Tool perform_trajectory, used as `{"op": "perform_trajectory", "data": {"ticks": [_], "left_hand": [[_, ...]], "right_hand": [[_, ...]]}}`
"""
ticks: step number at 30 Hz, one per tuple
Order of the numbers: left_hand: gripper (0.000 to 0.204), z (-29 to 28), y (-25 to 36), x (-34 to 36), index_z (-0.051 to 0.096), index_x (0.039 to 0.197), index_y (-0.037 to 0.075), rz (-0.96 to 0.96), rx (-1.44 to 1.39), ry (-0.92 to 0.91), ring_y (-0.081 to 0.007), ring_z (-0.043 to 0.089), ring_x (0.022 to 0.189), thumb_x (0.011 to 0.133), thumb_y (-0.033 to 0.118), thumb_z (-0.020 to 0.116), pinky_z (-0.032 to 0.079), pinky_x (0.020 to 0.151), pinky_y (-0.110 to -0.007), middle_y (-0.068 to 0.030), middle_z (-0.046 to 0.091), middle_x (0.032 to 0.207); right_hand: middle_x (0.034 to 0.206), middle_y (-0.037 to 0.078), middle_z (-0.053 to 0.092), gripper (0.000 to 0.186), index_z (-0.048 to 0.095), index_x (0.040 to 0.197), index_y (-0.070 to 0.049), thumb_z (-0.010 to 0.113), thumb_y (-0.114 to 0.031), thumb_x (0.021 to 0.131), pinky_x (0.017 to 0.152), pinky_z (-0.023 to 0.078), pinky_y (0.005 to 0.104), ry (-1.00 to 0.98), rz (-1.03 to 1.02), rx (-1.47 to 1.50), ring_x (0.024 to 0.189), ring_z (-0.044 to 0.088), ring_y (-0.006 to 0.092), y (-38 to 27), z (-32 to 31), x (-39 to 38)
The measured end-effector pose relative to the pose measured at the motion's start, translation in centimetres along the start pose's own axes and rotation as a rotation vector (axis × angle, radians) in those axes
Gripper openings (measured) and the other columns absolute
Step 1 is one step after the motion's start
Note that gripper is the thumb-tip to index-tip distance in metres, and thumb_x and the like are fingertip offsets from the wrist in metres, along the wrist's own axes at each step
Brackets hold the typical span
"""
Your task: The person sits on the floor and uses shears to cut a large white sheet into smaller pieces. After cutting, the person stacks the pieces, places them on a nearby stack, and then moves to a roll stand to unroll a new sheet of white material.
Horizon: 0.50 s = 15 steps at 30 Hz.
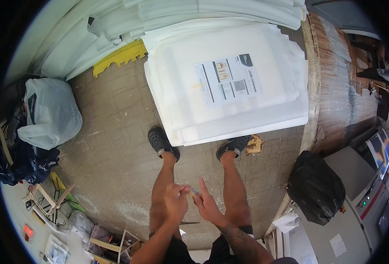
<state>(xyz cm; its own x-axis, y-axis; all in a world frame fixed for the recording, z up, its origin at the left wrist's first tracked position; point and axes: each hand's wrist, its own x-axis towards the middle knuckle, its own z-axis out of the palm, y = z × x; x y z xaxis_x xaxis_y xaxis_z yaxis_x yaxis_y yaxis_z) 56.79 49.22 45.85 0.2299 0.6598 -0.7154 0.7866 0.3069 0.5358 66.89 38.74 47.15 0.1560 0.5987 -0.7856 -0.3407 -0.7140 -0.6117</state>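
Left hand (pixel 176 203): fingers bunched narrow, pinching one end of a small slim piece (pixel 194 191). Right hand (pixel 209 207): index straight out, thumb near the piece's other end; whether it grips, cannot tell. Piece sits between the hands, over the floor (pixel 115 154), between the bare legs. Good handling here, I judge: light steady pinch, both hands close together, straight index clear of the tip in case it has an edge. Beyond the feet, a stack of white sheets (pixel 177 103) with a printed page (pixel 227 79) on top, apart from both hands. Hard to make out: what the piece is, its material, its far end. Left fingertips partly hidden by their own knuckles; toe of the right shoe (pixel 233 146) under the stack's edge.
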Motion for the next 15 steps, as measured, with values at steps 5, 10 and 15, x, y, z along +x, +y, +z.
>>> {"op": "perform_trajectory", "data": {"ticks": [5,10,15], "left_hand": [[0.015,-1.2,0.3,-0.7,0.072,0.090,0.003,0.252,0.053,0.127,-0.0257,0.057,0.075,0.078,-0.005,0.068,0.047,0.070,-0.033,-0.0098,0.062,0.079],[0.034,-4.3,2.7,1.7,0.066,0.110,0.002,0.399,0.149,0.195,-0.0276,0.059,0.086,0.077,-0.001,0.072,0.048,0.074,-0.035,-0.0125,0.063,0.088],[0.066,-3.7,3.4,2.2,0.056,0.127,0.001,0.194,-0.044,-0.092,-0.0262,0.060,0.100,0.070,0.018,0.084,0.050,0.086,-0.036,-0.0131,0.065,0.101]], "right_hand": [[0.074,0.019,0.063,0.062,0.024,0.151,-0.012,0.052,-0.010,0.095,0.063,0.049,0.0392,0.038,0.025,-0.238,0.067,0.062,0.0381,2.5,2.6,2.6],[0.081,0.022,0.066,0.045,0.044,0.137,-0.016,0.056,-0.020,0.094,0.065,0.050,0.0486,0.039,-0.056,-0.424,0.074,0.062,0.0433,4.9,1.8,2.8],[0.084,0.021,0.067,0.053,0.039,0.142,-0.017,0.057,-0.019,0.093,0.068,0.050,0.0486,-0.041,-0.019,-0.298,0.075,0.064,0.0424,2.1,-1.5,1.3]]}}
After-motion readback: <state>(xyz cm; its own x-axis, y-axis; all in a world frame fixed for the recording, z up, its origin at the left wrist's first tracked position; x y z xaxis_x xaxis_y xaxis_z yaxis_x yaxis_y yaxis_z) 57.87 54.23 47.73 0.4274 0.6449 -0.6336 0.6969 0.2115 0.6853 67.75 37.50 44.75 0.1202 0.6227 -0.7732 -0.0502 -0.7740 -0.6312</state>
